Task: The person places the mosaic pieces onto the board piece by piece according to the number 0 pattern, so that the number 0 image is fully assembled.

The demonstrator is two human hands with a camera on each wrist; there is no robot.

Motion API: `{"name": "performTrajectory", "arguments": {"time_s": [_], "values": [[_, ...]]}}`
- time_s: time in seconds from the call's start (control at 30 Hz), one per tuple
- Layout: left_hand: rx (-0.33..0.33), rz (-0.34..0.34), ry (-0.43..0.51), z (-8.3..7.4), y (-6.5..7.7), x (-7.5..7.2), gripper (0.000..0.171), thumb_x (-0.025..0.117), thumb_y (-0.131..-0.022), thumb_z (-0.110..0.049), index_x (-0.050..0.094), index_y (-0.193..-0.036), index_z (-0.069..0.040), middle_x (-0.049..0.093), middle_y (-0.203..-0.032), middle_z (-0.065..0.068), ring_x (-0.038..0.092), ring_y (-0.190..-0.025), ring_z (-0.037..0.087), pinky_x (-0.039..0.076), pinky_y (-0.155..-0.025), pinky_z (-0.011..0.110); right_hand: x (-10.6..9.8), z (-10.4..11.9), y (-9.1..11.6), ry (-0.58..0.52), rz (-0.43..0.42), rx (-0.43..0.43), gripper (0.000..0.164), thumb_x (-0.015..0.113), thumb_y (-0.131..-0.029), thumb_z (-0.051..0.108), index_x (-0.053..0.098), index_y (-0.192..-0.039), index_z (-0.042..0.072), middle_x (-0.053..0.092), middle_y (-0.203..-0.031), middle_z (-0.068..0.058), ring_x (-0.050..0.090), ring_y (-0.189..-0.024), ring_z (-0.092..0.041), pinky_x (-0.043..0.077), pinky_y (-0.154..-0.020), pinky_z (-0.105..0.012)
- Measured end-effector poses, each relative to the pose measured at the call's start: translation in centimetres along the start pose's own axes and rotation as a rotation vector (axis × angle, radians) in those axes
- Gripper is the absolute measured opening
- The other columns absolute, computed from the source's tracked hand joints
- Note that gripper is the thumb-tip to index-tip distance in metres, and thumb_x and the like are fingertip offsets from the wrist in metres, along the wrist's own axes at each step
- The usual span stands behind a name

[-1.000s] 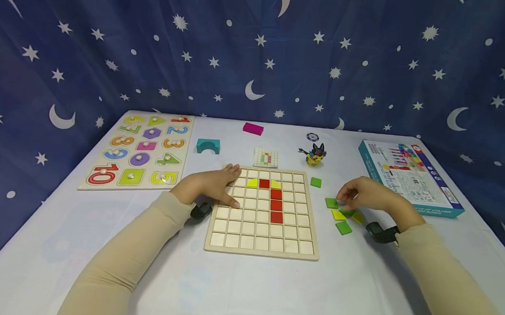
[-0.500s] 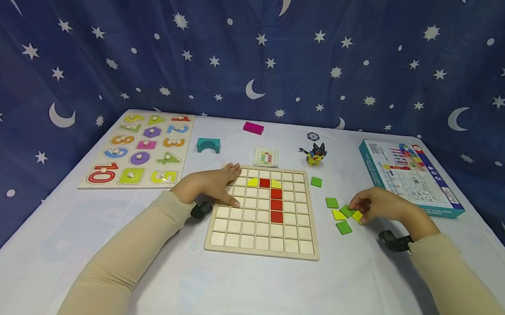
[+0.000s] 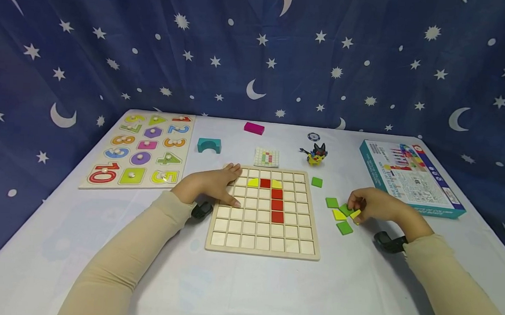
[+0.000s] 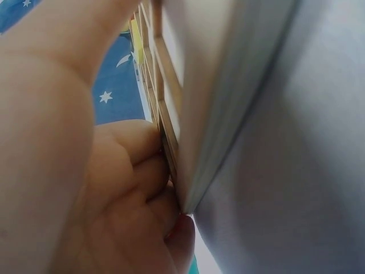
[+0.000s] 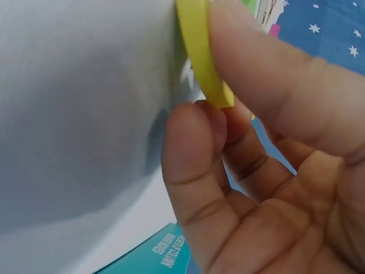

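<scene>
My left hand rests spread on the left edge of a wooden grid board. In the left wrist view its fingers lie against the board's rim. Red squares and two yellow rounded pieces sit in some of the board's cells. Right of the board, my right hand pinches a yellow tile, tilted up off the cloth. The right wrist view shows this tile with a curved edge, against the thumb. Several green tiles and another yellow tile lie beside it.
Behind the board are a small pattern card, a teal arch block, a magenta block, a toy figure and a round chip. A number puzzle lies left, a teal box right.
My right hand has moved right and slightly toward me from the green tiles, and now pinches the yellow tile, raising its edge. My left hand stays on the board.
</scene>
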State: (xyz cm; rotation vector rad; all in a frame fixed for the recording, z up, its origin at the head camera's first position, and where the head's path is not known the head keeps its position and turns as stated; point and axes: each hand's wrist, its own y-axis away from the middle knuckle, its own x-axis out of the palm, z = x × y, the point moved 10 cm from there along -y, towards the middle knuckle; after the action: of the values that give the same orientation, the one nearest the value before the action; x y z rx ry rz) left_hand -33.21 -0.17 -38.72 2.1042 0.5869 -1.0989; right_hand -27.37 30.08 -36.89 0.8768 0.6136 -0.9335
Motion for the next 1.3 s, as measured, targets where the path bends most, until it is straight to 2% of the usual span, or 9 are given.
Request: {"name": "performTrajectory", "arguments": {"time_s": [0.2,0.4,0.67,0.93,1.3], "values": [[-0.002,0.003,0.003,-0.1,0.1,0.0,0.106,0.071,-0.075,-0.049,0.010,-0.147,0.000,-0.002,-0.155,0.012,-0.006,-0.142,0.027,0.006,-0.116,0.042,0.2,0.5,0.3,0.003,0.057,0.008,0.026,0.073,-0.069,-0.001,0.069,-0.094,0.002,0.050,-0.074,-0.001,0.045,-0.072,-0.016,0.037,-0.062,-0.027],[-0.004,0.000,-0.005,-0.1,0.1,0.0,0.106,0.071,-0.075,-0.049,0.010,-0.147,0.001,-0.001,-0.155,0.012,-0.005,-0.142,0.027,0.007,-0.116,0.042,0.1,2.1,0.8,0.015,0.070,-0.059,0.026,0.071,-0.071,-0.003,0.070,-0.097,0.000,0.052,-0.074,0.000,0.045,-0.071,-0.015,0.037,-0.059,-0.023],[-0.007,0.001,-0.006,-0.1,0.1,0.0,0.107,0.071,-0.075,-0.050,0.009,-0.147,0.000,-0.002,-0.155,0.012,-0.005,-0.142,0.027,0.006,-0.116,0.042,-0.6,4.0,0.9,0.015,0.019,-0.126,0.028,0.064,-0.076,-0.004,0.070,-0.103,0.000,0.057,-0.081,-0.002,0.045,-0.074,-0.016,0.040,-0.062,-0.026],[-0.007,0.004,-0.007,-0.2,0.2,0.0,0.108,0.070,-0.075,-0.051,0.008,-0.147,-0.001,-0.003,-0.155,0.012,-0.006,-0.142,0.027,0.006,-0.116,0.042,-1.1,4.6,0.0,-0.086,-0.044,-0.104,0.025,0.055,-0.084,-0.006,0.069,-0.105,-0.002,0.059,-0.094,-0.009,0.049,-0.081,-0.018,0.044,-0.069,-0.028],[-0.015,0.009,0.001,-0.1,0.2,0.0,0.106,0.069,-0.076,-0.050,0.008,-0.147,-0.002,-0.003,-0.155,0.011,-0.006,-0.142,0.026,0.006,-0.116,0.041,-0.6,4.8,-1.4,-0.100,-0.080,-0.084,0.029,0.048,-0.087,-0.008,0.067,-0.108,-0.002,0.058,-0.095,-0.011,0.048,-0.080,-0.019,0.042,-0.071,-0.028]]}}
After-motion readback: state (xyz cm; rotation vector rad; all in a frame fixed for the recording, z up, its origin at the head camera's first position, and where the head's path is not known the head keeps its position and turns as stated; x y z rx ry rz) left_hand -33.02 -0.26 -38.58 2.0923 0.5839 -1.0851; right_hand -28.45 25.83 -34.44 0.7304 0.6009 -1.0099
